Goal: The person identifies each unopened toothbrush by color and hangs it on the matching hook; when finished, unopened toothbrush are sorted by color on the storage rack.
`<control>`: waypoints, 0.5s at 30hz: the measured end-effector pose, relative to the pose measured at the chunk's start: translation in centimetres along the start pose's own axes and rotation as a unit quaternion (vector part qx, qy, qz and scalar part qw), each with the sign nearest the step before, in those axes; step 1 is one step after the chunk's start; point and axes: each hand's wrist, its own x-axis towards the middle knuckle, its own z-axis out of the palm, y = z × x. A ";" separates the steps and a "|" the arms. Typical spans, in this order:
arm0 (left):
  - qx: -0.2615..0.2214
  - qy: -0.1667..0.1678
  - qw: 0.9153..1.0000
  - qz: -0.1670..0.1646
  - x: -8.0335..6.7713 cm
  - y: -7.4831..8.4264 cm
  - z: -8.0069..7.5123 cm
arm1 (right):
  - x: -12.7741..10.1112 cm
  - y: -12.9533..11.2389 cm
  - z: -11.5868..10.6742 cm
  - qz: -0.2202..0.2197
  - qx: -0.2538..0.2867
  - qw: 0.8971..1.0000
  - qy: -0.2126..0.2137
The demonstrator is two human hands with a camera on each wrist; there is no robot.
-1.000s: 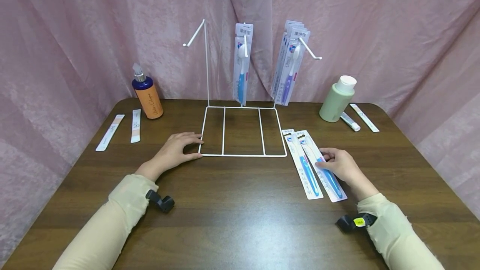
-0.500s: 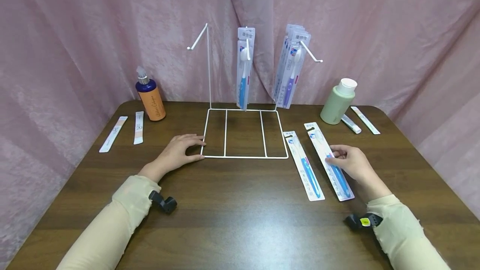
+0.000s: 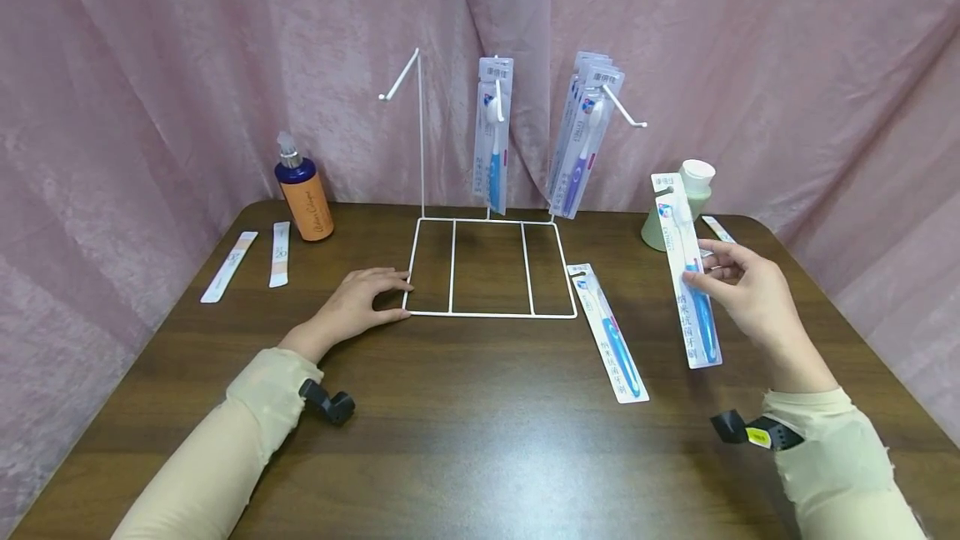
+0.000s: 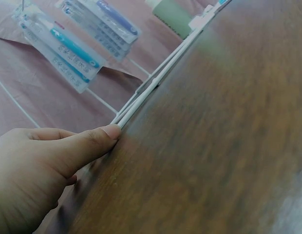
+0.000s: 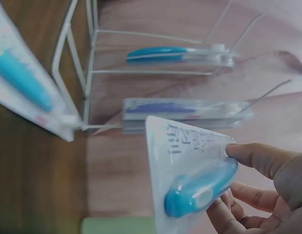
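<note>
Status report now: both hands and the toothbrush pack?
Right hand holds blue toothbrush pack aloft. Left hand rests on wire rack corner. Nothing in between.

Table (image 3: 480,440): dark wood grain, slight sheen. Rack (image 3: 487,265): thin white coated wire. Toothbrush pack (image 3: 686,273): glossy clear plastic blister over printed card. Curtain (image 3: 150,65): pink cloth, soft, crushed. Sleeves (image 3: 225,457): matt beige fabric.

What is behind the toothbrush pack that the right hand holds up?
Behind the held toothbrush pack stands the green bottle; its white cap and left side show, the rest is covered. The right hand pinches the pack.
</note>
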 end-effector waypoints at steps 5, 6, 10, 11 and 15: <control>0.000 -0.002 1.000 -0.002 -0.1 -0.1 0.0 | 0.2 -2.4 -0.8 -0.003 0.026 0.999 0.034; -0.001 -0.004 1.000 -0.004 -0.1 -0.1 0.0 | 0.3 -2.8 -0.9 -0.004 0.033 0.999 0.041; 0.000 -0.004 1.000 -0.004 -0.1 0.0 -0.1 | 0.5 -4.6 -1.0 -0.015 0.062 0.995 0.081; 0.000 -0.003 1.000 -0.002 -0.1 0.0 -0.1 | 0.5 -5.1 -1.0 -0.021 0.072 0.993 0.092; 0.001 -0.002 1.000 0.002 0.0 0.1 -0.1 | 0.7 -7.0 -0.8 -0.051 0.127 0.983 0.126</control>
